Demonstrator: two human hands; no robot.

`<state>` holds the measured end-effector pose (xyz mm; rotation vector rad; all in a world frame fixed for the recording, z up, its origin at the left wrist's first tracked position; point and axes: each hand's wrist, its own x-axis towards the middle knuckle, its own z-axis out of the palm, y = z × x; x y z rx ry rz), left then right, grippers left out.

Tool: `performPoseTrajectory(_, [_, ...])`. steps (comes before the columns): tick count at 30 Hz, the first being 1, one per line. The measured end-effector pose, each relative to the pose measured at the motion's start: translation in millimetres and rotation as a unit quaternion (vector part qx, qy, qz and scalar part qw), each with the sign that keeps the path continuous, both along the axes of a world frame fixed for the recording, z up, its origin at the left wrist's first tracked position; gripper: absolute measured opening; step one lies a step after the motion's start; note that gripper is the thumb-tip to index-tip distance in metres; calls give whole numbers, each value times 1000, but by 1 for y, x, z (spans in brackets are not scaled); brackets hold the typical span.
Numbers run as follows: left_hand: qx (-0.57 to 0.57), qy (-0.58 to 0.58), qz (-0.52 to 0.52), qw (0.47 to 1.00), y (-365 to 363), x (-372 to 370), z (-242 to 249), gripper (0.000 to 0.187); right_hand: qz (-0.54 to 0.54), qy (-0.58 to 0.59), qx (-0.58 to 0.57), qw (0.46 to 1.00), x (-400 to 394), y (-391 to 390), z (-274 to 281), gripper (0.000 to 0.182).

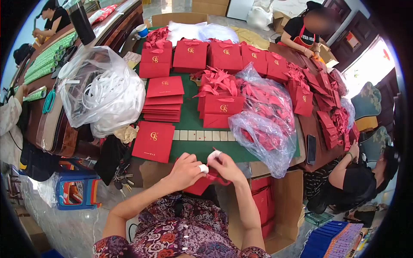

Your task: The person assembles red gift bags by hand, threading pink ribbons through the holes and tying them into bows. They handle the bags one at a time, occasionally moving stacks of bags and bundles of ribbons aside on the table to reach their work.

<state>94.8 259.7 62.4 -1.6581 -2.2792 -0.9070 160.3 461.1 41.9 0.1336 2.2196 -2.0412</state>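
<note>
My left hand (186, 170) and my right hand (224, 167) meet at the near edge of the green table (189, 122). Both pinch a red ribbon (217, 177) on a red paper item (198, 187) held below the table edge; white tape wraps a left finger and a right finger. A flat red folder with a gold logo (154, 141) lies just left of my hands. A stack of flat red folders (163, 99) sits behind it, and finished red bags with ribbons (220, 103) stand ahead.
A clear bag of red ribbons (264, 116) lies right of my hands, a clear bag of white straps (103, 92) to the left. Rows of red bags (223, 56) fill the far table. Other people sit at the right (357, 176), far right and far left. Cardboard boxes (275, 206) stand below.
</note>
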Motion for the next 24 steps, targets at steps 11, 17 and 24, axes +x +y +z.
performPoseTrajectory(11, [-71,-185,93,976,-8,-7,-15,21,-189,119,427,876,-7,13,-24,22])
performPoseTrajectory(17, [-21,-267,127,955,6,-16,-43,27,-228,146,437,858,-6,3,-30,11])
performPoseTrajectory(24, [-110,-141,160,971,-15,-15,-15,52,-227,156,313,909,21,-20,36,18])
